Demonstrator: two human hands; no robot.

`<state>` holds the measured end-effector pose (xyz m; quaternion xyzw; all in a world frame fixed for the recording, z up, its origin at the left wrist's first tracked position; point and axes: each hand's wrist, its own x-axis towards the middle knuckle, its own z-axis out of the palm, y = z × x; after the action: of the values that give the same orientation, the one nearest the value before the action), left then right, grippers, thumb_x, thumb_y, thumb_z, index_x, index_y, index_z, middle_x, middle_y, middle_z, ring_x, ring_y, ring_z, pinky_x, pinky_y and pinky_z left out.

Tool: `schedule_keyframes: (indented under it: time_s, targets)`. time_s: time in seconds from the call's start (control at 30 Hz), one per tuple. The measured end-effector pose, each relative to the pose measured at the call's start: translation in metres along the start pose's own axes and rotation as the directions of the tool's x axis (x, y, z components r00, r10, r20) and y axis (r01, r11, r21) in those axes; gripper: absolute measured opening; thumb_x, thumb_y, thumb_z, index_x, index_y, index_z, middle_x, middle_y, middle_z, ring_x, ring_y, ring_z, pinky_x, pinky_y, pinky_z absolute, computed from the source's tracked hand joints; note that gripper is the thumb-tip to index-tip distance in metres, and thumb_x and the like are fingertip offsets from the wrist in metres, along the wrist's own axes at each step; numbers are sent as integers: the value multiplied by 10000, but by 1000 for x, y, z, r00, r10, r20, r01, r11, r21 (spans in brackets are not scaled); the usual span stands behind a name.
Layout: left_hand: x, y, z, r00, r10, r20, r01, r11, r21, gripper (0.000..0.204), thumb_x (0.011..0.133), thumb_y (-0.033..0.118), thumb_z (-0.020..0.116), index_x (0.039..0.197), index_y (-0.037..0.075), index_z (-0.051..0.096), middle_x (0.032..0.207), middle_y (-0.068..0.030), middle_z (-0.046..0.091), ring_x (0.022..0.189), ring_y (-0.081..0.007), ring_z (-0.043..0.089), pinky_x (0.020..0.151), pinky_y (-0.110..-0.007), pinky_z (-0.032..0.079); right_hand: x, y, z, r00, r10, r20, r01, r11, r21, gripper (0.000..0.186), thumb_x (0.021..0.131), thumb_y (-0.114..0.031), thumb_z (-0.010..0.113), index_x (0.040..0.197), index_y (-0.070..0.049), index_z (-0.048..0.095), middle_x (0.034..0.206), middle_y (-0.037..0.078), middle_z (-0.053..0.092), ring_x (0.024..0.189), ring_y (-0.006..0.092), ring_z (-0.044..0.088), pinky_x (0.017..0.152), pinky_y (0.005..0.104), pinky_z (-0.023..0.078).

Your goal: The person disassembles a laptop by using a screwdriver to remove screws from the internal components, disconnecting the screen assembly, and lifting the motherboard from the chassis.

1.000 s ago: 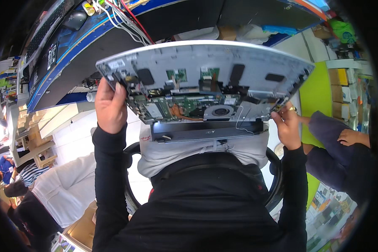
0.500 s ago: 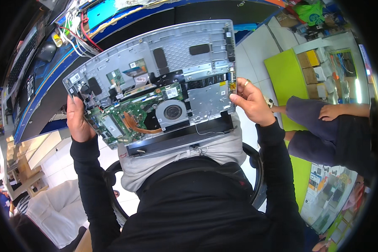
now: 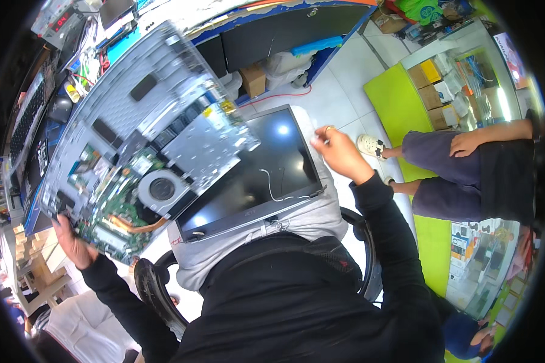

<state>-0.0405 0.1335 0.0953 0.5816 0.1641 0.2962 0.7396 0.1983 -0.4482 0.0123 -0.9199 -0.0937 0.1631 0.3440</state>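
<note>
My left hand [image 3: 75,243] grips the lower left corner of an opened laptop base [image 3: 191,145], fingers behind it. The base is tilted, its inside turned up: green circuit board [image 3: 127,218], round cooling fan [image 3: 161,188], copper heat pipe and a grey metal plate. Its far left part leans over the workbench. Across my lap lies a laptop screen [image 3: 266,175] with a black bezel, partly covered by the base; a thin white cable [image 3: 272,192] runs over it. My right hand [image 3: 342,154], with a ring, is off the base, just right of the screen, fingers loosely curled and holding nothing.
At the left is a cluttered blue-edged bench with a keyboard [image 3: 35,85], a black mouse [image 3: 59,110] and cables. A cardboard box [image 3: 252,79] stands underneath. On the right a person in dark shorts [image 3: 445,157] sits on a green bench [image 3: 393,103] beside glass display cases.
The laptop base has swung left and turned, its right end rising away from my lap. My right hand has let go of it. More of the screen now shows.
</note>
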Motion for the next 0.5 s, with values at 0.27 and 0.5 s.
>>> schedule_keyframes:
  time_s: [0.27, 0.5]
  targets:
    - [-54, 5, -56, 991, -134, 23, 136, 963, -234, 493, 1144, 245, 460, 1582, 25, 402, 1556, -155, 537, 1375, -323, 573, 1157, -518, 464, -15, -46, 27, 993, 120, 9, -117, 980, -158, 602, 847, -346, 856, 1149, 121, 626, 1074, 305, 724, 1051, 468, 702, 908, 503, 557]
    - [-74, -3, -53, 995, -93, 29, 97, 967, -237, 484, 1147, 238, 451, 1576, 19, 402, 1540, -178, 548, 1346, -335, 599, 1128, -525, 500, -2, -7, 28, 910, 136, 392, -349, 762, 546, 452, 964, -173, 786, 1269, 100, 595, 1122, 141, 732, 1008, 201, 708, 878, 343, 571]
